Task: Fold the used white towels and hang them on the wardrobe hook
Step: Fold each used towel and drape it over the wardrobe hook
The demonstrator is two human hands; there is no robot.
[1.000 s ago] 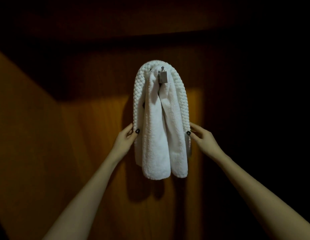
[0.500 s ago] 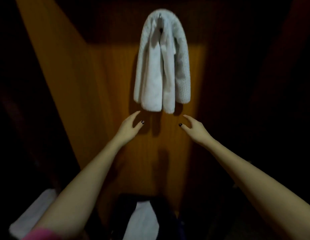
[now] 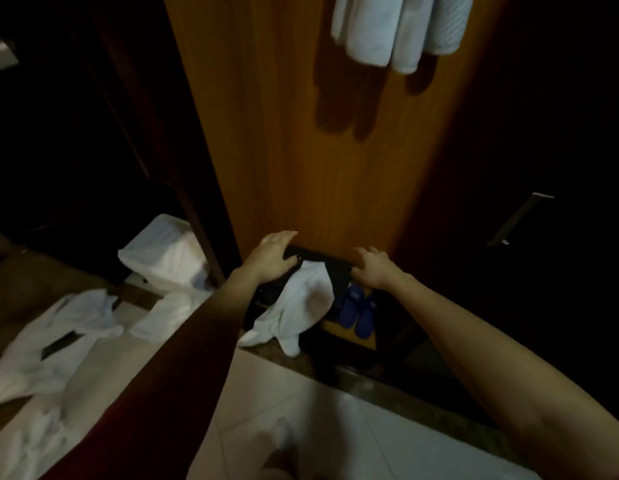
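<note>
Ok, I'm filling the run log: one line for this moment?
left hand: grips black frame | right hand: grips frame | white towel: draped over frame | hung towels: above, on wardrobe

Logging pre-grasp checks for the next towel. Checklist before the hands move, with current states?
1. Hung towels resting against the wardrobe panel: ok; the hook is out of frame, cannot tell.
2. Next white towel within reach: ok, it hangs below the dark rim between the hands.
3. Left hand on the towel: not ok, it grips the rim.
4. Right hand grip: at the rim's end, cannot tell.
5. Blue slippers clear of the towel: beside it, look apart, ok.
</note>
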